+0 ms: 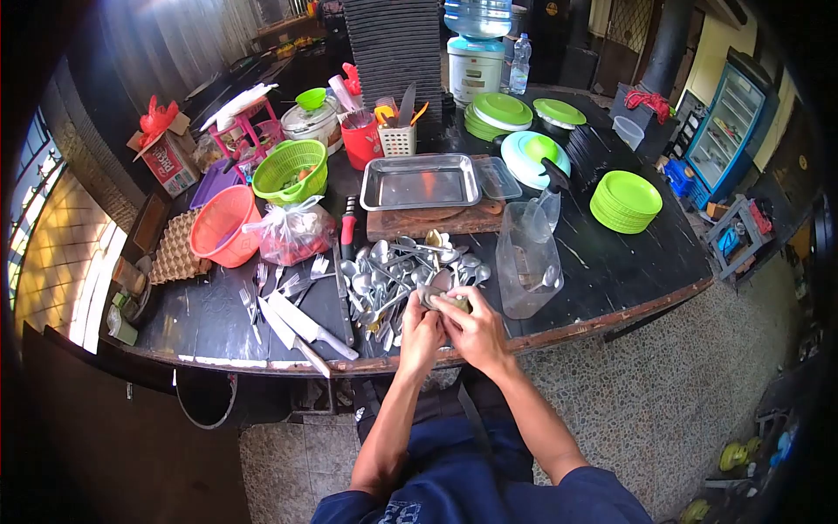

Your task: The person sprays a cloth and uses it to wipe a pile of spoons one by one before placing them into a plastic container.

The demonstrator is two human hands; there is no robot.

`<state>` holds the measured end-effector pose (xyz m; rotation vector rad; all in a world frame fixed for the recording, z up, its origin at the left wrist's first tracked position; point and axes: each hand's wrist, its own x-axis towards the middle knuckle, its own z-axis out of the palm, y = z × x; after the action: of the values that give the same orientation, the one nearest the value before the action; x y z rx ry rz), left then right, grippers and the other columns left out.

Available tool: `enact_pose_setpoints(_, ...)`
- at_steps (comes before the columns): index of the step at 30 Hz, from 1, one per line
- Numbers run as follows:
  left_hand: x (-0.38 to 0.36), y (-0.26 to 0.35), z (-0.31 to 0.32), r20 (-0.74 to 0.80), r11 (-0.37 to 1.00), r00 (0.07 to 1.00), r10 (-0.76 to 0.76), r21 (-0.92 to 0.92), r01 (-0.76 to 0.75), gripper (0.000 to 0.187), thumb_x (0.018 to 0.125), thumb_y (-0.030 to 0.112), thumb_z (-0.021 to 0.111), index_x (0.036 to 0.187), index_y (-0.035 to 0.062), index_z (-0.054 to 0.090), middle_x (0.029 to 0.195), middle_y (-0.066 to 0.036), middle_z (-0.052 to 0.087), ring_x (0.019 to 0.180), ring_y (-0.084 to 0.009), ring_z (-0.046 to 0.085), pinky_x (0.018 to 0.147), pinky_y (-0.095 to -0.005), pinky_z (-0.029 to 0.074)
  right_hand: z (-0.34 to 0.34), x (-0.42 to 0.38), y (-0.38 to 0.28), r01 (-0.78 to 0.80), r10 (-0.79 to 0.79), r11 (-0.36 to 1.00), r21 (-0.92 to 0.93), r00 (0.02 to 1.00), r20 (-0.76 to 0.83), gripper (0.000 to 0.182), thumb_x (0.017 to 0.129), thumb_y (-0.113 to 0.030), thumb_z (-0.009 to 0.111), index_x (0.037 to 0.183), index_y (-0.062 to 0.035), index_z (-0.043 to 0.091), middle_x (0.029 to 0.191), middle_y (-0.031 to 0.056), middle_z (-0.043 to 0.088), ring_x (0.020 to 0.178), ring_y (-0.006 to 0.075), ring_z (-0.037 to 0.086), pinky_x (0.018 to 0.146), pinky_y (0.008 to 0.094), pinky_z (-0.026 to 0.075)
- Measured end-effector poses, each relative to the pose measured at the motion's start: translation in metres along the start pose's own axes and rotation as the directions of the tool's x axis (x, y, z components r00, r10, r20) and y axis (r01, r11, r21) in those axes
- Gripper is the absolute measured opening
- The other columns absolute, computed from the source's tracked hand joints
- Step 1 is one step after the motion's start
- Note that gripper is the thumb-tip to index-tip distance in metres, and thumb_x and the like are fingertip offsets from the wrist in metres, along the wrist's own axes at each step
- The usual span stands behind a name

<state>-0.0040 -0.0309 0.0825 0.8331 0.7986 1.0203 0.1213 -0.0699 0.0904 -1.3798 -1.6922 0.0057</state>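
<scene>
My left hand (422,334) and my right hand (476,330) are close together at the table's front edge. Both are closed around some spoons (429,294), whose bowls show at the fingertips; the fingers hide how many there are. Just beyond my hands spreads a loose heap of metal spoons (384,278). To the right of the heap lies a clear plastic container (526,293) with a spoon (550,276) inside. Several forks (261,278) are at the left, near two white-bladed knives (305,319).
Behind the heap, a metal tray (421,203) rests on a wooden board (393,226). Green plates (625,201) are stacked at right. A plastic bag (297,236), an orange basket (229,237), a green basket (284,157) and an egg tray (177,249) stand at left.
</scene>
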Motion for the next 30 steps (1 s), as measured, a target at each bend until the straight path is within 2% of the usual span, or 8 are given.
enact_pose_setpoints(8,-0.006,-0.022,0.008,-0.013,0.992,0.997,0.072,0.104,-0.070,0.026,0.104,0.003,0.047,0.130,0.0048,0.045,0.081,0.003,0.053,0.055,-0.0023,0.042,0.044,-0.0205,0.032,0.002,0.012,0.009,-0.078,0.063,0.994,-0.072,0.979,-0.193,0.037,0.077,-0.002,0.077,0.113,-0.0125,0.077,0.105,0.0105,0.065,0.092,0.0295,0.069,0.072,0.0389,0.058)
enact_pose_setpoints(11,-0.009,-0.009,0.004,-0.003,0.987,0.996,0.084,0.136,-0.083,0.028,0.103,0.002,0.048,0.132,0.0036,0.044,0.080,0.001,0.053,0.054,-0.0041,0.043,0.044,-0.0212,0.033,-0.001,0.019,0.008,-0.123,0.124,0.992,0.017,0.965,-0.229,0.035,0.080,0.000,0.075,0.113,-0.0097,0.077,0.106,0.0109,0.065,0.092,0.0272,0.070,0.074,0.0369,0.057)
enact_pose_setpoints(13,-0.011,0.001,-0.001,0.070,0.980,0.996,0.061,0.187,-0.073,0.026,0.103,0.002,0.048,0.129,0.0031,0.044,0.079,-0.001,0.053,0.052,-0.0054,0.043,0.044,-0.0222,0.032,-0.001,0.021,0.009,-0.248,0.358,0.907,0.341,0.881,-0.310,0.032,0.085,0.001,0.073,0.116,-0.0060,0.075,0.107,0.0103,0.066,0.092,0.0224,0.069,0.077,0.0346,0.056)
enact_pose_setpoints(15,-0.012,0.002,-0.003,0.077,0.984,0.996,0.046,0.168,-0.059,0.024,0.105,0.001,0.047,0.129,0.0022,0.046,0.085,-0.004,0.064,0.055,-0.0040,0.044,0.048,-0.0214,0.036,-0.002,0.023,0.012,-0.271,0.428,0.842,0.466,0.862,-0.272,0.029,0.091,-0.001,0.070,0.119,-0.0032,0.074,0.107,0.0099,0.067,0.093,0.0181,0.068,0.078,0.0318,0.055)
enact_pose_setpoints(17,-0.010,-0.003,0.000,0.070,0.976,0.992,0.106,0.186,-0.117,0.021,0.105,0.002,0.050,0.124,0.0057,0.042,0.079,-0.002,0.056,0.050,-0.0057,0.040,0.043,-0.0235,0.030,-0.002,0.018,0.014,-0.423,0.476,0.675,0.604,0.876,0.081,0.026,0.098,-0.014,0.068,0.120,-0.0005,0.072,0.103,0.0105,0.071,0.093,0.0171,0.067,0.080,0.0303,0.053)
enact_pose_setpoints(18,-0.009,-0.005,0.000,0.075,0.976,0.992,0.104,0.184,-0.116,0.021,0.105,0.002,0.050,0.124,0.0057,0.042,0.079,-0.002,0.056,0.050,-0.0057,0.040,0.043,-0.0235,0.030,0.001,0.016,0.008,-0.414,0.443,0.708,0.572,0.891,0.097,0.030,0.101,-0.018,0.066,0.122,0.0034,0.068,0.105,0.0057,0.070,0.095,0.0100,0.063,0.082,0.0277,0.052)
enact_pose_setpoints(21,-0.009,-0.008,0.000,0.005,0.994,0.998,0.067,0.080,-0.067,0.022,0.105,0.002,0.050,0.121,0.0095,0.038,0.080,-0.003,0.057,0.051,-0.0047,0.039,0.043,-0.0229,0.029,0.002,0.012,-0.001,-0.421,0.451,0.778,0.466,0.891,0.052,0.032,0.101,-0.022,0.067,0.118,0.0049,0.067,0.100,0.0094,0.071,0.092,0.0103,0.063,0.080,0.0287,0.051)
enact_pose_setpoints(30,-0.008,-0.007,-0.006,-0.050,0.979,0.992,0.117,0.175,-0.107,0.031,0.103,0.002,0.056,0.122,0.0098,0.034,0.082,-0.007,0.064,0.059,-0.0064,0.050,0.047,-0.0235,0.037,0.018,-0.013,-0.007,-0.471,0.497,0.731,0.493,0.863,0.088,0.027,0.099,-0.022,0.069,0.105,0.0044,0.067,0.084,0.0089,0.068,0.075,0.0108,0.061,0.065,0.0312,0.049)
